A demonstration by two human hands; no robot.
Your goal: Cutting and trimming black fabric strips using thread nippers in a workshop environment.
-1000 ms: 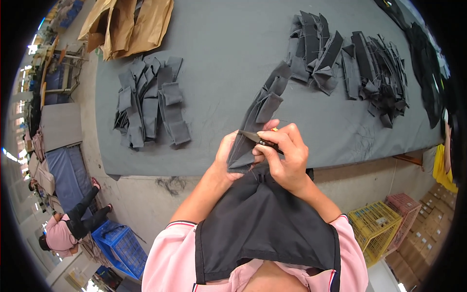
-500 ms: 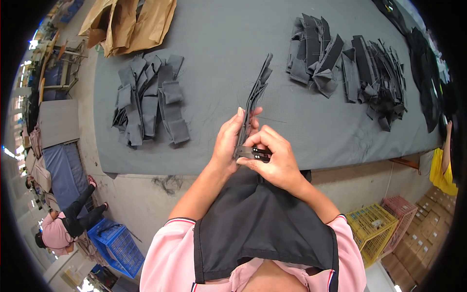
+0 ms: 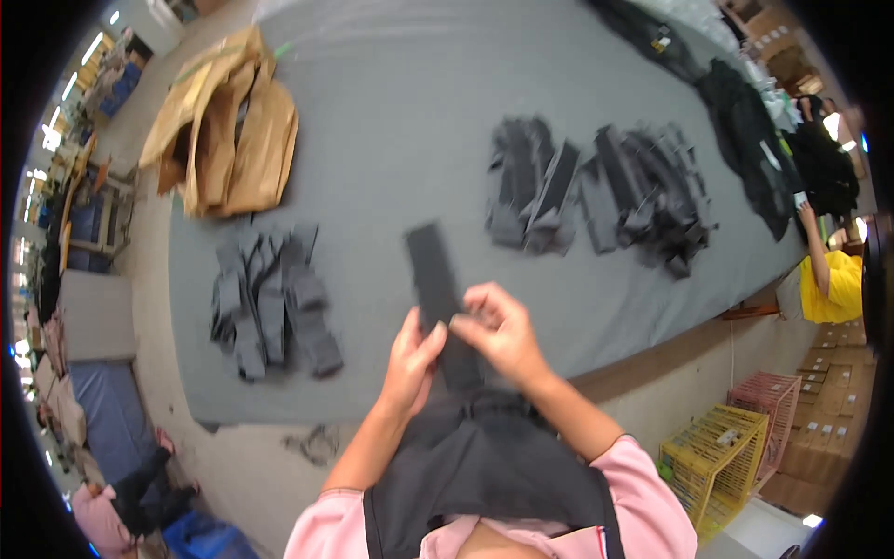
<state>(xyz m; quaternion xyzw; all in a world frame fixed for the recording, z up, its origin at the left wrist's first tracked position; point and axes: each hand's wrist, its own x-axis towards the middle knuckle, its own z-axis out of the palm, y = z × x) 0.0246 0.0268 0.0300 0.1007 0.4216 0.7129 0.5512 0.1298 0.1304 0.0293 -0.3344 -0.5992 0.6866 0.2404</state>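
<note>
A dark grey fabric strip [image 3: 431, 275] stands out from between my hands over the near edge of the table, its broad flat side showing. My left hand [image 3: 410, 361] grips its left edge, thumb pressed on the front. On the other edge my right hand [image 3: 503, 340] is closed, thumb and fingertips pinching the strip. Motion smears the fingers a little, and I cannot make out the black thread snips in my right hand. Left of the strip lies a loose pile of grey fabric strips [image 3: 270, 312]. Two more piles, a nearer strip pile [image 3: 526, 191] and a fuller strip pile [image 3: 647, 196], lie to the right.
A grey cloth covers the large table [image 3: 372, 130]. At its far left sits a crumpled brown paper bag [image 3: 265, 154]. Black garments [image 3: 745, 140] line the right edge, where a person in yellow [image 3: 829, 287] stands. Yellow [image 3: 717, 447] and pink crates [image 3: 768, 401] stand low right.
The strips were edge-on and bundled, with black thread snips in my right hand; now one broad face shows. My view has shifted, so the table's contents sit differently.
</note>
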